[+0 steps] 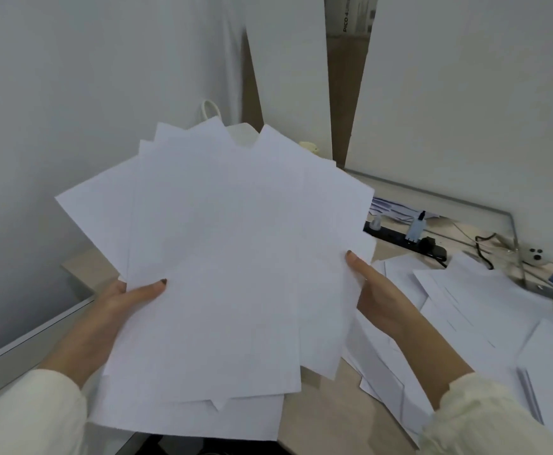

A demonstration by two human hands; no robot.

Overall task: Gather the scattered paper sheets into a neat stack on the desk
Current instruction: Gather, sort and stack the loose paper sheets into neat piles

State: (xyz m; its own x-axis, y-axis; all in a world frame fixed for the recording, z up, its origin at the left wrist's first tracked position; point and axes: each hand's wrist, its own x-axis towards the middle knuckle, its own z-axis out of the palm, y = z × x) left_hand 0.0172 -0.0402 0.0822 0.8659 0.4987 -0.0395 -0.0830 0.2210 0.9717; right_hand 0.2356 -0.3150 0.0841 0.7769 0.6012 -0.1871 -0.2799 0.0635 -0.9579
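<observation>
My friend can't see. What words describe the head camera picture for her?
A left hand and a right hand each grip one side of a messy, fanned bundle of white paper sheets. More loose sheets lie scattered on the desk to the right.

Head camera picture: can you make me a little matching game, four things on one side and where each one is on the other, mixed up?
Things:
1. fanned sheets
2. loose sheets
3. power strip
4. bag handle

Places:
A. along the back of the desk
B. poking up behind the fanned sheets
C. held by the left hand and right hand
D. spread flat on the desk, at the right

Pairs: 1-C, 2-D, 3-A, 4-B
</observation>
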